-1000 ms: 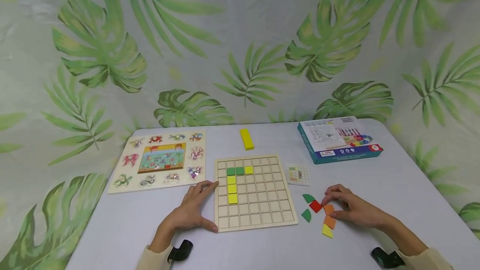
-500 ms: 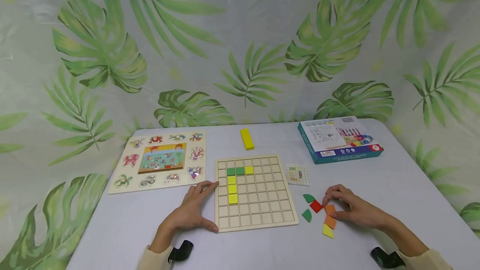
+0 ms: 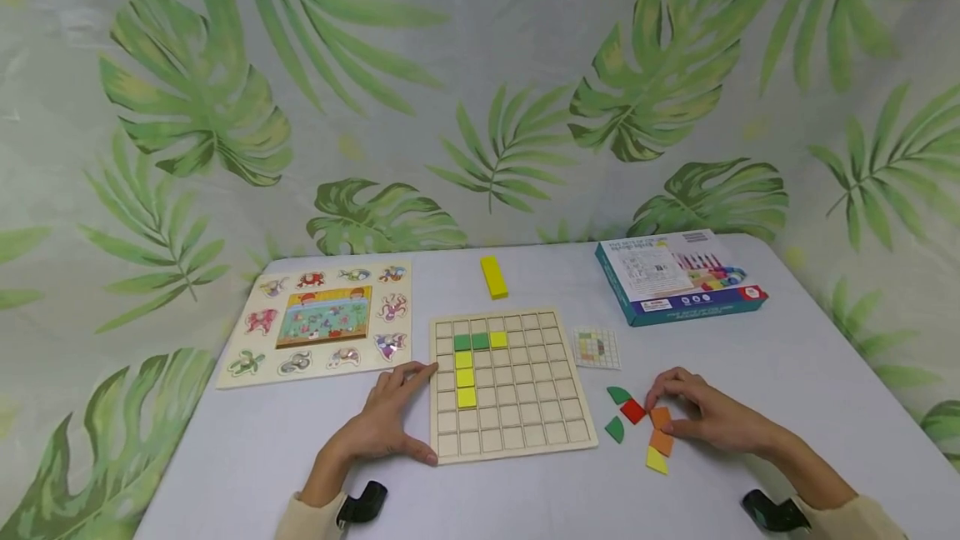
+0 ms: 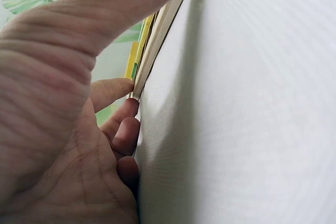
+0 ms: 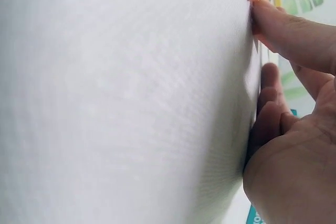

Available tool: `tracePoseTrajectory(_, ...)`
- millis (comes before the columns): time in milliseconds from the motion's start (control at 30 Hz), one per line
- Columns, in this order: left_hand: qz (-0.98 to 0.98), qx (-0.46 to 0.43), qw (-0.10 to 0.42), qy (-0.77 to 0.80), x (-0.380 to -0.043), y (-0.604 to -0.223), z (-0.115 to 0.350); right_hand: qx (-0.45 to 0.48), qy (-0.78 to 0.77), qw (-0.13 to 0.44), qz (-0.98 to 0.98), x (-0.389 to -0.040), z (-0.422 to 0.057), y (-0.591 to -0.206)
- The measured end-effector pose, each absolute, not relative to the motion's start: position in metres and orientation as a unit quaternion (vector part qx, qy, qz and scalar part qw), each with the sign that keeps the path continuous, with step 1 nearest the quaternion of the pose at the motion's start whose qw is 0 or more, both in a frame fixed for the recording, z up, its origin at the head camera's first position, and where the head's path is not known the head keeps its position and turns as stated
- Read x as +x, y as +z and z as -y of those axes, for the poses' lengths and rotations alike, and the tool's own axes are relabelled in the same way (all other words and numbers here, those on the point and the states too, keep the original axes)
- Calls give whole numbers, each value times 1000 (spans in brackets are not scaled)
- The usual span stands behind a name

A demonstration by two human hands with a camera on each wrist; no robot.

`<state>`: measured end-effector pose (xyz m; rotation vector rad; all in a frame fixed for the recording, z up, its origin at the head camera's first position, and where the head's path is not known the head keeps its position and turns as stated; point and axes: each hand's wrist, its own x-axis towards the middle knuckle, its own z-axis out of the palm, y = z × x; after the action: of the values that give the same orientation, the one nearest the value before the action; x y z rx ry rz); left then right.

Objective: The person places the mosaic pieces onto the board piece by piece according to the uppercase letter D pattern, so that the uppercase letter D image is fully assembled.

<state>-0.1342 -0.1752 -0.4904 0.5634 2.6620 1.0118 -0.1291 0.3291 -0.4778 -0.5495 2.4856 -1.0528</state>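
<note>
My left hand [image 3: 386,417] rests at the left side of a square wooden grid board [image 3: 525,450]. Its thumb touches the lower left corner and a forefinger touches the left edge. Green tiles [image 3: 480,342] and yellow tiles [image 3: 465,377] lie in some of the board's cells. My right hand [image 3: 705,415] rests on the table, relaxed, with thumb and forefinger spread about an upper orange tile [image 3: 660,417]. The thumb touches the orange tiles; a lower orange tile [image 3: 662,442] lies just below. Alongside are a red tile [image 3: 633,412], green quarter-round tiles [image 3: 614,429] and a yellow tile [image 3: 656,461].
A small pattern card [image 3: 597,348] lies right of the board. A teal box [image 3: 686,311] stands at the back right. Behind the board lies a yellow block [image 3: 494,277]. At the left is a sea-animal puzzle board [image 3: 255,348]. A leaf-print cloth [image 3: 510,65] hangs behind.
</note>
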Motion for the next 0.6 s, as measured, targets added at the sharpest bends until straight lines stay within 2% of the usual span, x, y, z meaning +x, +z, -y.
tracePoseTrajectory(600,-910,192,118,348,-133,-489,176,-234,-317,191,-899,-131,-314,-458)
